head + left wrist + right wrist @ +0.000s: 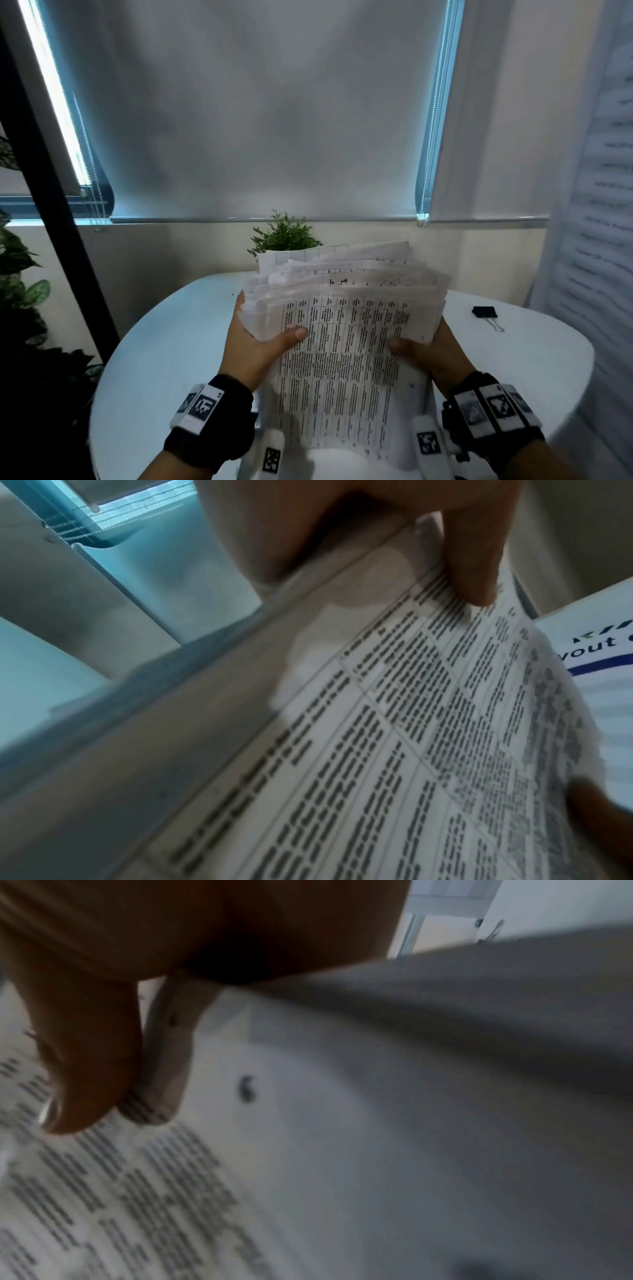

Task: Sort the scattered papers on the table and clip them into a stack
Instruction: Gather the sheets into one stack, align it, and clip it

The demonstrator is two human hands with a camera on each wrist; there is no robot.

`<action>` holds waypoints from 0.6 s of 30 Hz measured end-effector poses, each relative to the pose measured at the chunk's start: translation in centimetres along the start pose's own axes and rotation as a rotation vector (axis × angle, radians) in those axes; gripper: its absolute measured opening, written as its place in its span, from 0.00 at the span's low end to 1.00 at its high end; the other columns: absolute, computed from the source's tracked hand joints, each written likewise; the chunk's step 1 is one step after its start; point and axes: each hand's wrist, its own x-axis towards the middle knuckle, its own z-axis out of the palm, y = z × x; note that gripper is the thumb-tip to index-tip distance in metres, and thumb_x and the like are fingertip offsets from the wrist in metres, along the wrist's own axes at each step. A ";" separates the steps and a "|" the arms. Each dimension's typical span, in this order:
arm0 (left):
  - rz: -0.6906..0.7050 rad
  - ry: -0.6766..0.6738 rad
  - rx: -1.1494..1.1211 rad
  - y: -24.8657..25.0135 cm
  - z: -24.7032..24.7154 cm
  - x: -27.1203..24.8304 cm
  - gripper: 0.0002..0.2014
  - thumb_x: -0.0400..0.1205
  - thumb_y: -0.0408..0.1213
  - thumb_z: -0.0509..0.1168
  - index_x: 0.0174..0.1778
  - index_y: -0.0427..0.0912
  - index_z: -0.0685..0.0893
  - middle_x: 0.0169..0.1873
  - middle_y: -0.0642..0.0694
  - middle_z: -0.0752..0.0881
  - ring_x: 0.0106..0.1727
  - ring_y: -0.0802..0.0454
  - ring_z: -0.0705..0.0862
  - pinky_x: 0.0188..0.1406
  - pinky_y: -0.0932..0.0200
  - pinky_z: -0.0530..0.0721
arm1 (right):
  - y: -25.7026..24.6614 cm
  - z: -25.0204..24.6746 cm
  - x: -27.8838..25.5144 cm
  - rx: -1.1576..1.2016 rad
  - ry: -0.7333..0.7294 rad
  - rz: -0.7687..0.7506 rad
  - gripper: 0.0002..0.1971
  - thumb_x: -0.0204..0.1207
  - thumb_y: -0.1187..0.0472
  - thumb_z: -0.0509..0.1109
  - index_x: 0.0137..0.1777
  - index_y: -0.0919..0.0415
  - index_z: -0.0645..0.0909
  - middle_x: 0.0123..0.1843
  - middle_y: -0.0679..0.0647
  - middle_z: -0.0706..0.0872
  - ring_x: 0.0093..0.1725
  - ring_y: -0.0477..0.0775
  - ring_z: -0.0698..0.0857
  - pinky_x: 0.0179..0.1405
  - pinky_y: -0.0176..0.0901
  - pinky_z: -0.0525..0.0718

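Note:
A thick, uneven stack of printed papers [342, 329] stands tilted above the white round table [164, 359], its lower edge near the tabletop. My left hand [260, 339] grips the stack's left side, thumb on the front sheet. My right hand [421, 346] grips the right side, thumb on the front as well. The left wrist view shows the top sheet [394, 737] with its table of text and my left thumb [476, 569] pressed on it. Blurred in the right wrist view are my right thumb [85, 1069] and the page [137, 1191]. A black binder clip [484, 312] lies on the table to the right.
A small green potted plant [282, 234] stands behind the stack at the table's far edge. Leafy plants [20, 274] and a dark post [58, 192] are at the left. A closed roller blind [260, 113] covers the window ahead.

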 end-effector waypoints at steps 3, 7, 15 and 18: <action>-0.076 -0.046 0.014 -0.4 -0.4 -0.6 0.37 0.53 0.43 0.83 0.59 0.37 0.83 0.47 0.45 0.92 0.50 0.48 0.90 0.48 0.57 0.89 | 1.0 -0.1 -0.8 -0.069 0.059 0.099 0.25 0.59 0.76 0.81 0.57 0.68 0.80 0.45 0.49 0.92 0.46 0.52 0.90 0.38 0.35 0.86; -0.043 0.160 0.128 -0.4 0.1 0.2 0.17 0.66 0.33 0.81 0.49 0.46 0.86 0.40 0.51 0.92 0.46 0.51 0.90 0.40 0.65 0.87 | 0.8 1.4 -0.3 -0.217 0.163 0.031 0.15 0.66 0.75 0.77 0.51 0.65 0.83 0.39 0.46 0.90 0.39 0.38 0.88 0.35 0.29 0.84; 0.037 0.078 0.070 2.8 0.0 2.4 0.34 0.62 0.46 0.79 0.64 0.42 0.80 0.54 0.46 0.89 0.53 0.53 0.88 0.50 0.58 0.87 | -1.4 4.1 1.9 -0.107 0.116 -0.079 0.26 0.58 0.54 0.84 0.56 0.51 0.80 0.50 0.46 0.90 0.50 0.41 0.88 0.48 0.34 0.87; -0.072 0.019 0.017 2.1 -1.6 1.9 0.30 0.62 0.39 0.83 0.59 0.43 0.82 0.49 0.46 0.91 0.53 0.44 0.89 0.49 0.50 0.88 | 1.0 2.7 1.1 -0.020 0.070 0.041 0.47 0.44 0.48 0.87 0.66 0.58 0.76 0.57 0.54 0.89 0.58 0.55 0.88 0.49 0.47 0.88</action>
